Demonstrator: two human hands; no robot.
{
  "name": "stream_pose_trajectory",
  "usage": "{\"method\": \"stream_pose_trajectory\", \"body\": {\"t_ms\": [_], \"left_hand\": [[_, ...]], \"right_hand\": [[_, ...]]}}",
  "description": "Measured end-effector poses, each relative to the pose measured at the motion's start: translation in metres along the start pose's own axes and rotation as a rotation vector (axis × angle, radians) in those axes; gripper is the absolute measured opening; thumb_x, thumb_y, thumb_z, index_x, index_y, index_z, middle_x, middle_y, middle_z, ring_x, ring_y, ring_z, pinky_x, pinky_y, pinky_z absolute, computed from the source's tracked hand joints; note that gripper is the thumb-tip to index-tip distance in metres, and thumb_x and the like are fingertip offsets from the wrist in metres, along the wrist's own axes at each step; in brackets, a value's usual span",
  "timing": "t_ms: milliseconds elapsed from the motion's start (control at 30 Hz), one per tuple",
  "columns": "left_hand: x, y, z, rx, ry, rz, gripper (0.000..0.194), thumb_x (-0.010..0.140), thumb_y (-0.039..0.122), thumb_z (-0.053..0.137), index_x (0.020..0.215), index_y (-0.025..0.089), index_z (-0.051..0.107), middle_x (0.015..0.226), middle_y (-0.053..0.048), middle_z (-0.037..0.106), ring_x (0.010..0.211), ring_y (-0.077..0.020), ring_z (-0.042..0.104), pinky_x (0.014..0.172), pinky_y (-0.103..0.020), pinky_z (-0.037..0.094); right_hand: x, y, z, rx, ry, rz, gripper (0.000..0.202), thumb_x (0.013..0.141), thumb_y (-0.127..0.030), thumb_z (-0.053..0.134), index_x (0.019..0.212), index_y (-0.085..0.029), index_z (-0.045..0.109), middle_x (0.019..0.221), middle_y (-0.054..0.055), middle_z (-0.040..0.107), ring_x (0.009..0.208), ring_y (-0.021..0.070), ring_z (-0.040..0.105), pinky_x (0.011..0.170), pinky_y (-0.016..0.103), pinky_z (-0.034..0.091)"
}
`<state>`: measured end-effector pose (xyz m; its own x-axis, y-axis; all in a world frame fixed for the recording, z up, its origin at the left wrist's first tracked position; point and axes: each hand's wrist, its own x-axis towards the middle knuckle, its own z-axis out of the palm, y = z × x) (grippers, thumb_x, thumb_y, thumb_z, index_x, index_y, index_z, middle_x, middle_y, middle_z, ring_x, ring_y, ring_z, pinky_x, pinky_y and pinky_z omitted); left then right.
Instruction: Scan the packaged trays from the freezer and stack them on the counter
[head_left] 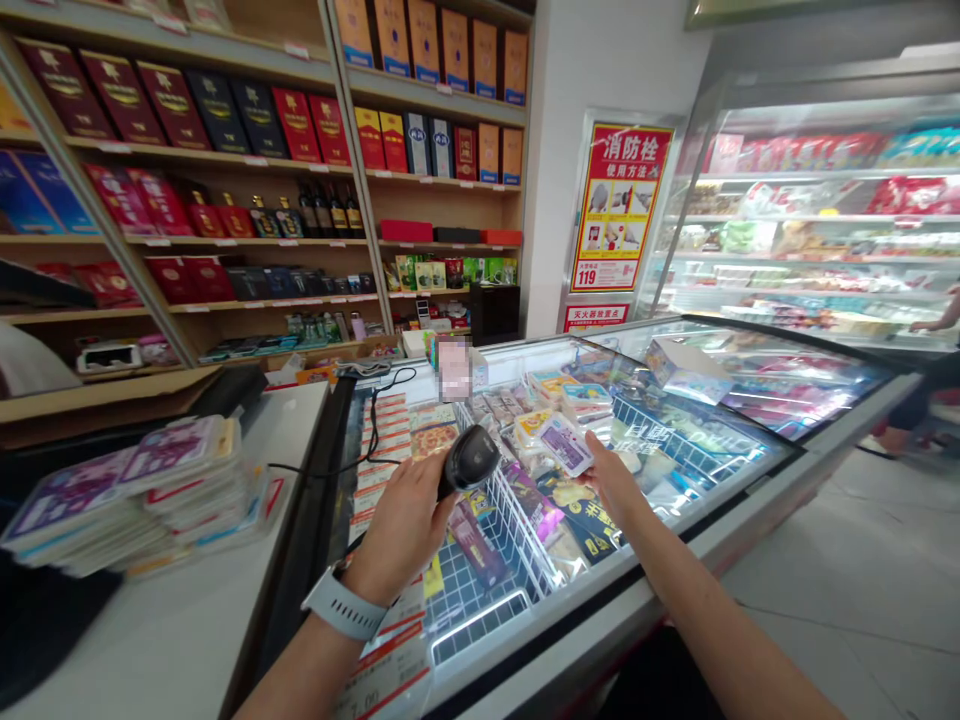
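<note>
My left hand (405, 515), with a pale watch strap on the wrist, is wrapped round a black handheld barcode scanner (472, 458). The scanner's head points up and to the right, and a dark cable runs on the left side. To its right, my right hand (606, 478) grips the near edge of a small purple-and-white food package (564, 445). Both hands are above the glass-topped chest freezer (525, 640). Under the glass, white wire baskets (517, 535) hold frozen packs, one of them a dark purple packet (478, 548).
A stack of printed cards or packs (187, 480) lies on the white counter (217, 600) at left. On the freezer glass are yellow and blue-white packs (587, 400) and a white carton (686, 372). Shelves of boxed goods (442, 110) stand behind. A person's arm (937, 318) shows at far right.
</note>
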<state>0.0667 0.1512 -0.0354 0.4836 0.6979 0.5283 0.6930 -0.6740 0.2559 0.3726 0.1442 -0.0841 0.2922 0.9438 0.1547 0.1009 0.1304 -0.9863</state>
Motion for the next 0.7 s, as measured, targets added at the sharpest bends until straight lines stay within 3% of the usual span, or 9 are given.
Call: {"method": "stream_pose_trajectory", "body": {"t_ms": [100, 233, 367, 533, 700], "left_hand": [[0.0, 0.0, -0.001, -0.004, 0.025, 0.009, 0.039, 0.085, 0.015, 0.054, 0.123, 0.017, 0.047, 0.114, -0.012, 0.064, 0.106, -0.0271, 0.06, 0.094, -0.048, 0.047], [-0.001, -0.001, 0.0, -0.013, 0.024, 0.008, 0.039, 0.085, 0.015, 0.053, 0.123, 0.018, 0.047, 0.114, -0.011, 0.064, 0.106, -0.0276, 0.06, 0.095, -0.048, 0.047], [-0.001, -0.002, 0.001, -0.026, 0.021, 0.01, 0.043, 0.085, 0.016, 0.054, 0.127, 0.018, 0.045, 0.119, -0.012, 0.062, 0.108, -0.0275, 0.059, 0.096, -0.048, 0.046], [-0.001, -0.004, 0.002, -0.027, 0.019, 0.011, 0.044, 0.086, 0.015, 0.053, 0.128, 0.018, 0.044, 0.119, -0.012, 0.062, 0.108, -0.0273, 0.059, 0.096, -0.048, 0.045], [-0.002, -0.005, 0.003, -0.019, -0.025, -0.012, 0.046, 0.086, 0.017, 0.054, 0.13, 0.017, 0.042, 0.123, -0.012, 0.061, 0.113, -0.0272, 0.057, 0.101, -0.05, 0.042]], "right_hand": [[0.007, -0.009, 0.013, 0.352, -0.034, 0.212, 0.045, 0.087, -0.058, 0.047, 0.099, -0.018, 0.064, 0.083, 0.01, 0.073, 0.068, 0.0213, 0.068, 0.058, 0.032, 0.051], [0.02, -0.026, 0.03, 0.518, -0.069, 0.274, 0.034, 0.087, -0.047, 0.051, 0.103, -0.018, 0.061, 0.091, 0.011, 0.073, 0.073, 0.0204, 0.069, 0.059, 0.03, 0.052], [0.036, -0.032, 0.05, 0.534, -0.116, 0.214, 0.034, 0.084, -0.046, 0.055, 0.102, -0.018, 0.06, 0.079, 0.007, 0.072, 0.059, 0.0169, 0.065, 0.048, 0.025, 0.046], [0.044, -0.022, 0.074, 0.567, -0.112, 0.017, 0.038, 0.076, -0.053, 0.063, 0.097, -0.021, 0.061, 0.075, 0.002, 0.069, 0.058, 0.0148, 0.061, 0.045, 0.023, 0.041], [0.035, -0.014, 0.076, 0.521, -0.108, -0.044, 0.038, 0.074, -0.056, 0.065, 0.082, -0.019, 0.063, 0.07, 0.001, 0.065, 0.059, 0.013, 0.057, 0.05, 0.024, 0.043]]}}
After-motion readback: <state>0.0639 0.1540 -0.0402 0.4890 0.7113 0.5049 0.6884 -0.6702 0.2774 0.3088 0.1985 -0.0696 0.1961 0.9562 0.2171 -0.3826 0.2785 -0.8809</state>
